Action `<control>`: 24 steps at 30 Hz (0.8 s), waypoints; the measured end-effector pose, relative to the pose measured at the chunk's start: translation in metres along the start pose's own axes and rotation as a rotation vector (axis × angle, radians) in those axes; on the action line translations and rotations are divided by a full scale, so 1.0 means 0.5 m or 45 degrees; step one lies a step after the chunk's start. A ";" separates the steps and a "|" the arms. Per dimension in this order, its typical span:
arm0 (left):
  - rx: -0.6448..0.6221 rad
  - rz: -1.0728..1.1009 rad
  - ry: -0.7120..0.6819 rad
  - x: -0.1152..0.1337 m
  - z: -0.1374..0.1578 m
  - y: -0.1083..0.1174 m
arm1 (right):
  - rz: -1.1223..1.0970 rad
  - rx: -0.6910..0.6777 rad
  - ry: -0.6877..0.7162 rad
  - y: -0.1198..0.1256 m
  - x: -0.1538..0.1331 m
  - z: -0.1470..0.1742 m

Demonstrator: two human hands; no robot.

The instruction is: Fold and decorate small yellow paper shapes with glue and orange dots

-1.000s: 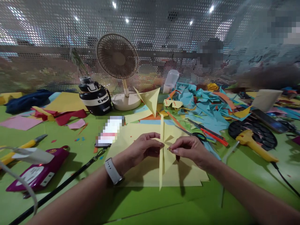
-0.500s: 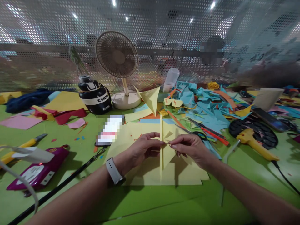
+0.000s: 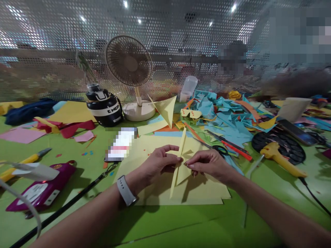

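A folded pale yellow paper (image 3: 175, 179), with a narrow strip-like edge and a pointed flap, stands tilted above the stacked yellow sheets (image 3: 207, 198). Gripping its left side between thumb and fingers is my left hand (image 3: 159, 161), with a grey watch strap on the wrist. My right hand (image 3: 209, 162) is closed in a pinch at the paper's right side. Whatever lies between those right fingertips is too small or hidden to make out. Small orange paper bits lie on the sheets beyond my left hand.
A phone (image 3: 121, 143), a dark bottle (image 3: 104, 106) and a desk fan (image 3: 139, 112) stand beyond my left arm. Blue paper scraps (image 3: 224, 113), scissors (image 3: 219, 150) and a yellow glue gun (image 3: 284, 160) lie right. A purple device (image 3: 43, 186) with cables sits left.
The folded paper has tilted, its top leaning to the right and its lower end swinging left. Both hands stay at it; my right fingertips have shifted slightly downward.
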State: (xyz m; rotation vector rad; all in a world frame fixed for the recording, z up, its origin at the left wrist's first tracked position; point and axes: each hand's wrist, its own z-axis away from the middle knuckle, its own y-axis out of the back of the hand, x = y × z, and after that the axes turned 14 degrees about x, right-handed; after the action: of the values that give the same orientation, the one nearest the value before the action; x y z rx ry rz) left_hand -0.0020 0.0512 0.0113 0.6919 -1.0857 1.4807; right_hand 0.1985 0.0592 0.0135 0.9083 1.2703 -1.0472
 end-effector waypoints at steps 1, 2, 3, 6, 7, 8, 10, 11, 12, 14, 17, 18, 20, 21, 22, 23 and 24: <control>-0.002 0.001 -0.004 0.000 0.000 0.000 | 0.010 -0.015 -0.003 0.002 0.001 -0.001; -0.002 0.000 -0.007 0.000 0.001 -0.001 | 0.016 -0.028 -0.004 0.003 0.002 -0.002; -0.001 -0.001 -0.010 0.000 0.001 -0.001 | 0.016 -0.038 -0.005 0.004 0.002 -0.002; -0.002 -0.010 -0.013 -0.001 0.001 -0.001 | -0.006 -0.077 -0.028 0.006 0.004 -0.004; -0.007 -0.013 -0.016 -0.001 0.001 -0.001 | -0.011 -0.092 -0.039 0.007 0.004 -0.004; -0.013 -0.017 -0.018 -0.001 0.000 0.000 | -0.012 -0.105 -0.050 0.007 0.004 -0.004; -0.028 -0.025 -0.019 -0.003 -0.003 0.002 | 0.003 -0.117 -0.062 0.008 0.002 -0.003; -0.033 -0.028 -0.017 -0.004 -0.004 0.004 | 0.017 -0.118 -0.064 0.009 0.002 -0.003; -0.035 -0.030 -0.012 -0.006 -0.005 0.005 | 0.030 -0.121 -0.065 0.010 0.001 -0.003; -0.039 -0.025 0.001 -0.008 -0.006 0.007 | 0.045 -0.134 -0.068 0.012 0.001 -0.003; -0.043 -0.005 0.020 -0.010 -0.006 0.006 | 0.043 -0.162 -0.091 0.016 0.004 -0.006; -0.041 0.001 0.026 -0.010 -0.006 0.005 | 0.045 -0.171 -0.099 0.017 0.006 -0.007; -0.024 0.003 0.046 -0.008 -0.004 0.002 | 0.051 -0.182 -0.106 0.019 0.008 -0.008; -0.010 -0.001 0.056 -0.006 -0.004 0.000 | 0.055 -0.185 -0.103 0.019 0.009 -0.009; 0.006 -0.006 0.064 -0.005 -0.003 -0.002 | 0.060 -0.186 -0.096 0.019 0.009 -0.008; 0.021 -0.013 0.072 -0.003 -0.002 -0.005 | 0.065 -0.183 -0.085 0.018 0.009 -0.008; 0.034 -0.020 0.077 -0.003 -0.001 -0.007 | 0.074 -0.180 -0.074 0.017 0.010 -0.007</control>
State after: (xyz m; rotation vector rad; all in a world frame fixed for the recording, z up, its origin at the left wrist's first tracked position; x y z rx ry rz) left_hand 0.0015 0.0509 0.0108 0.6687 -1.0142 1.4954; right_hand 0.2056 0.0645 0.0081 0.7971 1.2458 -0.9204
